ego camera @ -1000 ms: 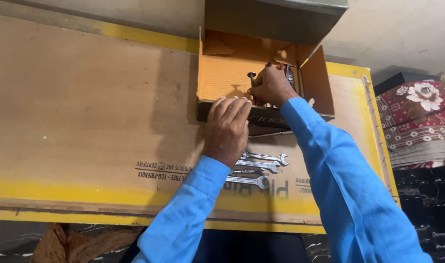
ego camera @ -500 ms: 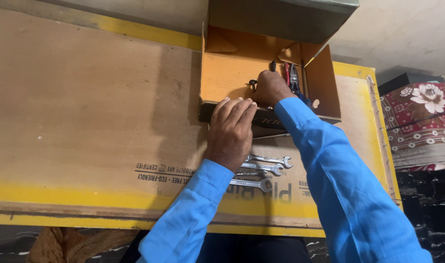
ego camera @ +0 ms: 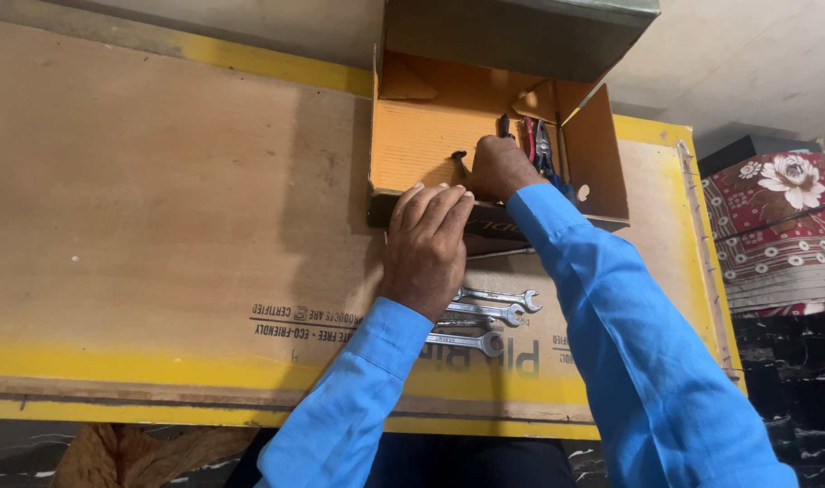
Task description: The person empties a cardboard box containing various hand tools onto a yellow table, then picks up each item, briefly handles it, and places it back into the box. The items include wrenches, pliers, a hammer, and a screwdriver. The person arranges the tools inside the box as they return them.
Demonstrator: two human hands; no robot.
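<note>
While the left hand [ego camera: 426, 244] lies flat on the plywood board [ego camera: 159, 208] — yellow-edged — the right hand [ego camera: 496, 167] grips tools inside the cardboard box [ego camera: 417, 136].

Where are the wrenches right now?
In the head view, the wrenches lie on the plywood board, just right of the left hand's wrist and in front of the open cardboard box.

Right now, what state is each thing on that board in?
Cardboard box: open, flaps up.
Left hand: flat on the box's front edge.
Right hand: inside the box, closed around a dark tool.
Pliers: lying in the box.
Wrenches: lying loose, side by side on the board.
</note>
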